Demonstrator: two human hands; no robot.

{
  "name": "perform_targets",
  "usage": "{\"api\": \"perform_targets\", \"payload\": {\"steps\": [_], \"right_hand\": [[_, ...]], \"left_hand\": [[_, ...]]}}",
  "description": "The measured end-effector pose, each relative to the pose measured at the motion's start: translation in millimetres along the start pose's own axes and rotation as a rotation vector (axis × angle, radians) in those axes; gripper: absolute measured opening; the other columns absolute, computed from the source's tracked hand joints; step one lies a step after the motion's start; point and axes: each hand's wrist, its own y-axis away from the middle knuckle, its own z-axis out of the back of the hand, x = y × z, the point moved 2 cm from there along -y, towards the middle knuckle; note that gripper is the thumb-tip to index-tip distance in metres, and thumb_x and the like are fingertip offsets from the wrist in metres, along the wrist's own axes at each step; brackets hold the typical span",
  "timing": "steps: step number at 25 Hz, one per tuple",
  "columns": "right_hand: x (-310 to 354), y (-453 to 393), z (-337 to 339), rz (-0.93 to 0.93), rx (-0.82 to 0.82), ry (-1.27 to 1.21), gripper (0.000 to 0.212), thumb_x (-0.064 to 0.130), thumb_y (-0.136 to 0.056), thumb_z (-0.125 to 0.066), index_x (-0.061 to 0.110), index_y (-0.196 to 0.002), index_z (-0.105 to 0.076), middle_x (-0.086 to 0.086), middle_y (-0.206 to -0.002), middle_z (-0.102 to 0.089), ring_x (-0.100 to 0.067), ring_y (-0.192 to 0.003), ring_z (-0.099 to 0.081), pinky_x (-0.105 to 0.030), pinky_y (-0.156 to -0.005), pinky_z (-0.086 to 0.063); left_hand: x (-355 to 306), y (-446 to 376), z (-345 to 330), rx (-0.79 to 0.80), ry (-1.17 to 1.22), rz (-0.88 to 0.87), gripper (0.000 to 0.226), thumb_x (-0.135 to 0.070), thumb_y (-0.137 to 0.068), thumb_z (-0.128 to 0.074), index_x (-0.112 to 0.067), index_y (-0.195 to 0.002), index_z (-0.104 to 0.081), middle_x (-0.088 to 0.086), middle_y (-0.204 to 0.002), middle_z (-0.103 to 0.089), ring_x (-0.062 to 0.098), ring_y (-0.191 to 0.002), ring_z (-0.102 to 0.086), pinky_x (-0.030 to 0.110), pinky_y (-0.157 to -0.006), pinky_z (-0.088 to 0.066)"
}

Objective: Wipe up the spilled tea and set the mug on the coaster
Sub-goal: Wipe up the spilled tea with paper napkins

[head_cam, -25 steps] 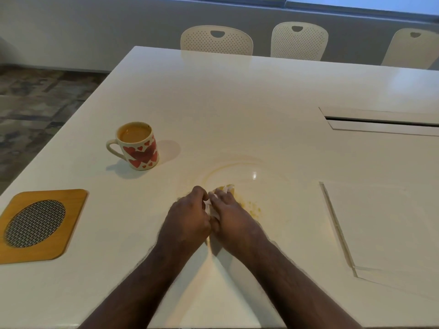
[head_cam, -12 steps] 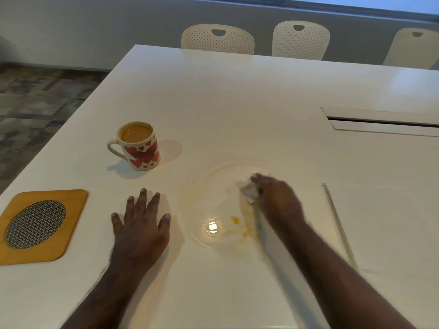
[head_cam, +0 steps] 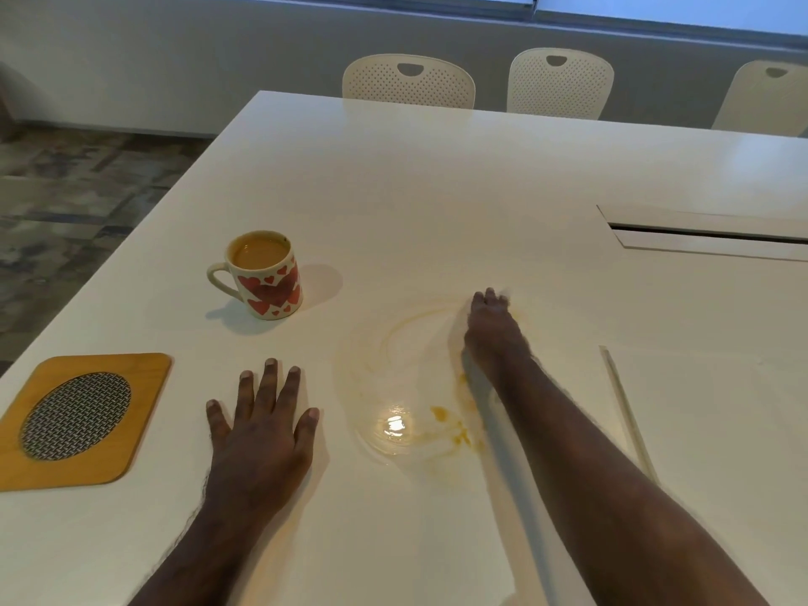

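A cream mug [head_cam: 264,277] with red hearts, full of milky tea, stands upright on the white table [head_cam: 437,190]. To its lower left lies a wooden coaster [head_cam: 78,419] with an oval metal mesh. A ring of smeared tea [head_cam: 419,387] with yellow drops sits at the table's middle. My right hand [head_cam: 492,330] presses a white tissue, mostly hidden under the fingers, onto the far right rim of the spill. My left hand [head_cam: 262,426] lies flat, fingers spread, between the coaster and the spill.
Three cream perforated chairs [head_cam: 409,83] stand along the far edge. A cable slot with a flap [head_cam: 708,234] is at the right. A seam of a flush panel [head_cam: 627,408] runs by my right forearm. The table's left edge drops to patterned floor.
My hands have parted. The left hand moved left and flattened on the table. The right hand swept the tissue up and right across the spill.
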Motion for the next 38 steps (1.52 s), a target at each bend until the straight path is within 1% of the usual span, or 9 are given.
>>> {"api": "perform_targets", "payload": {"steps": [8, 12, 20, 23, 27, 30, 32, 34, 38], "right_hand": [[120.2, 67.1, -23.6, 0.596, 0.129, -0.013, 0.06, -0.001, -0.096, -0.035, 0.008, -0.154, -0.02, -0.012, -0.164, -0.011, -0.028, -0.15, -0.013, -0.042, -0.119, -0.024], [100.8, 128.3, -33.8, 0.775, 0.118, -0.054, 0.068, -0.003, -0.093, -0.037, 0.017, -0.155, -0.019, -0.003, -0.165, -0.007, -0.021, -0.151, -0.009, -0.038, -0.115, -0.026], [-77.9, 36.8, 28.2, 0.139, 0.019, 0.035, 0.053, 0.006, -0.103, -0.031, 0.002, -0.154, -0.016, -0.015, -0.164, -0.008, -0.022, -0.151, -0.008, -0.023, -0.116, -0.008], [-77.0, 60.7, 21.7, 0.156, 0.037, -0.01, 0.052, 0.013, -0.104, -0.034, 0.009, -0.155, -0.02, -0.01, -0.164, -0.005, -0.021, -0.151, -0.006, -0.026, -0.116, -0.013], [-29.7, 142.0, -11.2, 0.439, 0.125, -0.104, 0.057, 0.021, -0.105, -0.032, 0.011, -0.156, -0.008, -0.003, -0.158, 0.017, -0.022, -0.149, 0.016, -0.032, -0.119, 0.002], [10.6, 219.9, -42.1, 0.681, 0.075, 0.0, 0.058, 0.032, -0.099, -0.035, 0.01, -0.153, -0.028, -0.008, -0.163, -0.01, -0.025, -0.15, -0.006, -0.043, -0.118, -0.016], [6.8, 211.0, -36.3, 0.62, 0.037, 0.066, 0.058, 0.034, -0.101, -0.031, 0.011, -0.154, -0.024, -0.008, -0.163, -0.006, -0.024, -0.15, -0.007, -0.038, -0.119, -0.018], [-18.9, 171.0, -20.5, 0.415, 0.04, 0.004, 0.058, 0.03, -0.106, -0.022, 0.009, -0.156, -0.002, -0.008, -0.16, 0.018, -0.024, -0.15, 0.013, -0.032, -0.12, -0.002], [-38.7, 117.2, 2.8, 0.11, 0.085, -0.058, 0.06, 0.033, -0.106, -0.022, 0.008, -0.156, 0.0, -0.006, -0.164, 0.015, -0.02, -0.15, 0.014, -0.035, -0.121, -0.002]], "left_hand": [[0.2, 1.1, -2.4, -0.018, -0.003, -0.012, 0.068, -0.058, -0.09, 0.003, -0.033, -0.153, 0.011, -0.003, -0.161, 0.02, 0.022, -0.149, 0.017, 0.059, -0.117, 0.006], [0.1, 2.4, -0.3, -0.034, 0.003, -0.008, 0.069, -0.054, -0.089, 0.001, -0.032, -0.154, 0.008, -0.003, -0.162, 0.015, 0.021, -0.15, 0.014, 0.058, -0.118, 0.004], [-1.0, 3.5, 1.0, -0.027, 0.015, -0.008, 0.071, -0.055, -0.088, 0.002, -0.031, -0.154, 0.005, -0.003, -0.163, 0.013, 0.022, -0.15, 0.013, 0.059, -0.118, 0.003], [-1.6, 2.4, 1.7, -0.026, 0.01, -0.004, 0.072, -0.055, -0.087, 0.001, -0.031, -0.155, 0.004, -0.002, -0.163, 0.012, 0.023, -0.15, 0.012, 0.06, -0.117, 0.003], [-1.5, 2.1, 0.7, -0.026, 0.01, 0.0, 0.071, -0.055, -0.087, 0.001, -0.031, -0.154, 0.004, -0.002, -0.163, 0.011, 0.023, -0.15, 0.011, 0.06, -0.117, 0.004], [-1.8, 1.6, -0.1, -0.026, -0.002, 0.002, 0.071, -0.055, -0.088, 0.0, -0.031, -0.154, 0.004, -0.002, -0.164, 0.011, 0.022, -0.15, 0.011, 0.059, -0.118, 0.003], [-1.0, 1.0, 0.3, -0.028, 0.001, 0.002, 0.071, -0.055, -0.088, -0.001, -0.031, -0.154, 0.003, -0.002, -0.164, 0.011, 0.022, -0.15, 0.011, 0.059, -0.118, 0.003], [-0.1, 1.0, 0.4, -0.027, 0.012, 0.0, 0.07, -0.055, -0.088, -0.001, -0.031, -0.155, 0.003, -0.002, -0.164, 0.011, 0.022, -0.15, 0.011, 0.059, -0.117, 0.004], [-1.1, 1.4, -0.8, -0.033, 0.011, -0.008, 0.07, -0.055, -0.089, -0.001, -0.031, -0.154, 0.004, -0.002, -0.163, 0.012, 0.022, -0.15, 0.012, 0.06, -0.117, 0.004]]}}
